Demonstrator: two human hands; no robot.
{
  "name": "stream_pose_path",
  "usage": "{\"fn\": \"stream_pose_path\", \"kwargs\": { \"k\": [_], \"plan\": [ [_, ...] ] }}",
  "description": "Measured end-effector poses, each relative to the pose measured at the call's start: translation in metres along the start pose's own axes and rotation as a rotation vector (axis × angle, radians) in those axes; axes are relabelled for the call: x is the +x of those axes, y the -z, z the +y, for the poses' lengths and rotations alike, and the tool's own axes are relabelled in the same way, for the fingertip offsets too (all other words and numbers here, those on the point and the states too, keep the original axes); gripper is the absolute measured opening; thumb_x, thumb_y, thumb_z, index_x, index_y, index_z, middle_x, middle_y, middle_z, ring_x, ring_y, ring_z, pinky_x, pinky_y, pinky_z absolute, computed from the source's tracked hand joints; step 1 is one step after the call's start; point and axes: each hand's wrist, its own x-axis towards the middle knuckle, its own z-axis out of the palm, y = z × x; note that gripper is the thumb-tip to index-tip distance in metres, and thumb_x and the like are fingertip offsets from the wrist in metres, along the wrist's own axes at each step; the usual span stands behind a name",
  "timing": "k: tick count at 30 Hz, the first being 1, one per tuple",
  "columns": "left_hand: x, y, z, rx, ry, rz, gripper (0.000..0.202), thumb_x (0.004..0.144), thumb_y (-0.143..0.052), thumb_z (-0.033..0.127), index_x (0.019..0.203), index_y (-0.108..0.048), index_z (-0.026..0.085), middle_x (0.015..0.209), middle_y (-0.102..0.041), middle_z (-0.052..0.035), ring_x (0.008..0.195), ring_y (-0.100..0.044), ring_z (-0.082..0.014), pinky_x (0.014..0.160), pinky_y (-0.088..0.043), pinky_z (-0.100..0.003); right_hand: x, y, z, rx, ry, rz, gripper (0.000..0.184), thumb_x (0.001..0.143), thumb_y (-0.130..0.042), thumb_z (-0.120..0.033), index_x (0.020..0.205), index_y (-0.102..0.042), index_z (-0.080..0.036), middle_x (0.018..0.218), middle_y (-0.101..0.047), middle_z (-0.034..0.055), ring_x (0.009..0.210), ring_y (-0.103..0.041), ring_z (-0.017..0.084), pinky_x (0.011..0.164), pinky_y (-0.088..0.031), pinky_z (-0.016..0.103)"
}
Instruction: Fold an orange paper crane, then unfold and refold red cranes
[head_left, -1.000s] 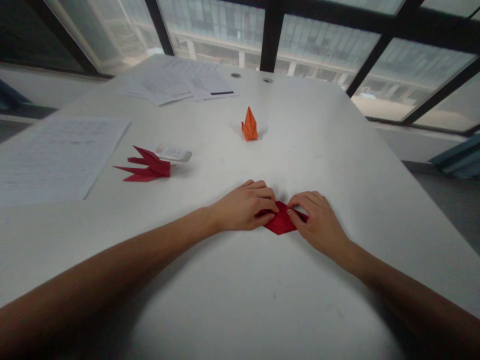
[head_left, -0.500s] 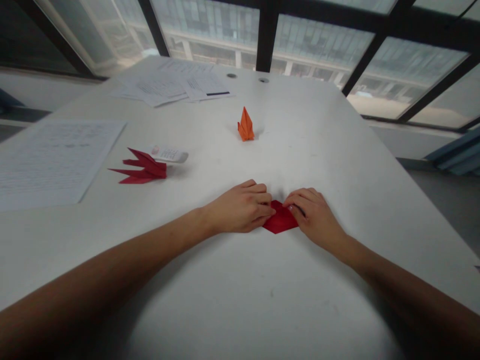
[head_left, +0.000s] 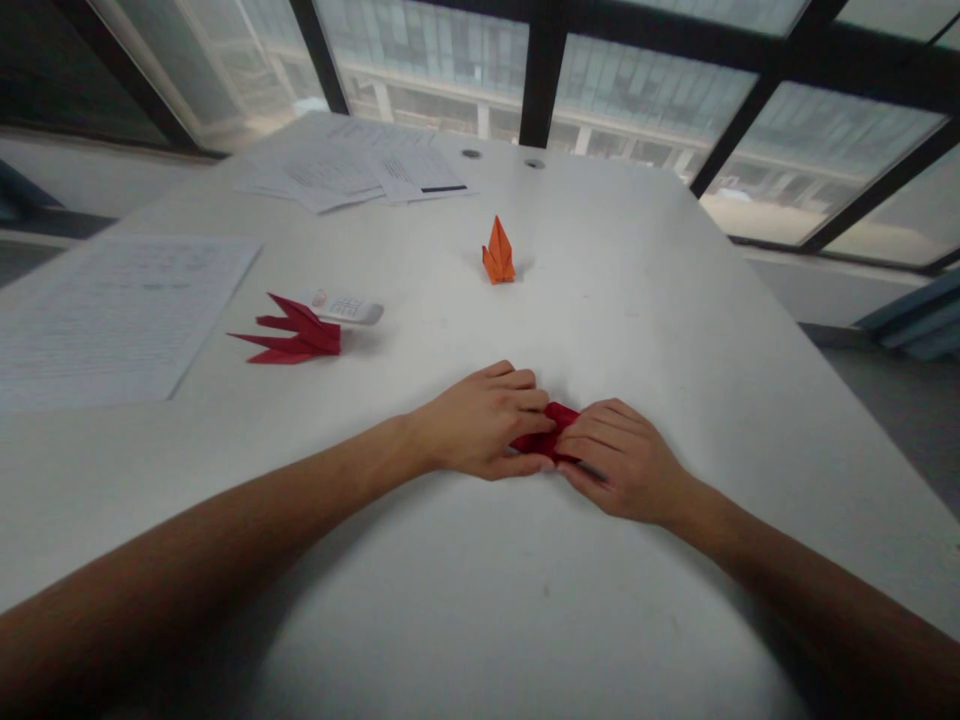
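A small folded piece of red paper (head_left: 559,414) lies on the white table between my two hands, much of it covered by fingers. My left hand (head_left: 495,420) is closed on its left side, fingers bent over the paper and thumb stretched along the near edge. From the right, my right hand (head_left: 619,455) grips the other side, its fingers on top and its thumb at the near edge. The fingertips of both hands almost meet over the paper.
A dark red folded paper shape (head_left: 300,335) with long points lies left, against a white remote control (head_left: 349,308). Farther back stands an orange origami crane (head_left: 499,255). Printed sheets (head_left: 112,320) lie at the left, more papers (head_left: 337,165) at the back. Windows (head_left: 652,100) border the table (head_left: 465,600).
My right hand has come nearer and its fingers now lie over the red paper's right side. My left thumb has stretched out along the near edge. Less of the paper shows.
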Motion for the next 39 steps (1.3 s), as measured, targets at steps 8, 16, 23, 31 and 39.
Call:
{"fn": "stream_pose_path", "kwargs": {
  "k": [8,16,23,31,39],
  "plan": [
    [0.0,-0.005,-0.001,0.019,0.021,-0.004,0.028,0.104,-0.049,0.039,0.106,-0.071,0.022,0.101,-0.066,-0.0062,0.097,-0.057,-0.0239,0.089,-0.039,-0.04,-0.001,-0.008,0.004,-0.026,-0.138,0.034,0.013,0.101,-0.061,-0.022,0.089,-0.065,-0.02,0.09,-0.076,0.0035,0.083,-0.064,0.02,0.082,-0.046,0.039],
    [0.0,-0.009,0.001,0.013,0.076,0.01,0.024,0.102,-0.049,0.033,0.101,-0.071,0.022,0.099,-0.066,-0.006,0.097,-0.055,-0.0241,0.089,-0.04,-0.039,0.002,-0.006,0.003,-0.045,-0.28,0.049,0.003,0.095,-0.068,-0.021,0.098,-0.069,-0.02,0.104,-0.075,0.0066,0.096,-0.062,0.025,0.088,-0.045,0.042],
    [0.001,-0.008,-0.002,-0.069,0.107,0.016,0.022,0.1,-0.054,0.033,0.107,-0.072,0.023,0.102,-0.068,-0.0064,0.1,-0.056,-0.0241,0.093,-0.041,-0.038,0.0,-0.005,0.007,-0.014,-0.194,-0.01,0.013,0.099,-0.061,-0.018,0.098,-0.073,-0.022,0.107,-0.076,0.0051,0.101,-0.064,0.023,0.093,-0.046,0.042],
    [-0.003,-0.003,-0.012,-0.23,0.081,-0.021,0.041,0.087,-0.072,0.049,0.119,-0.069,0.023,0.111,-0.068,-0.0077,0.106,-0.056,-0.0275,0.097,-0.043,-0.041,0.003,0.011,-0.003,-0.146,-0.048,-0.19,0.032,0.094,-0.064,-0.047,0.105,-0.071,-0.017,0.117,-0.072,0.0141,0.107,-0.063,0.032,0.102,-0.045,0.052],
    [-0.003,-0.003,-0.02,-0.36,0.1,0.033,0.026,0.089,-0.07,0.029,0.112,-0.069,0.018,0.106,-0.071,-0.0081,0.101,-0.059,-0.0243,0.099,-0.047,-0.038,0.002,0.003,-0.002,-0.087,-0.149,-0.153,0.043,0.093,-0.068,-0.048,0.121,-0.066,-0.016,0.123,-0.07,0.0138,0.111,-0.061,0.033,0.097,-0.047,0.05]
  ]
}}
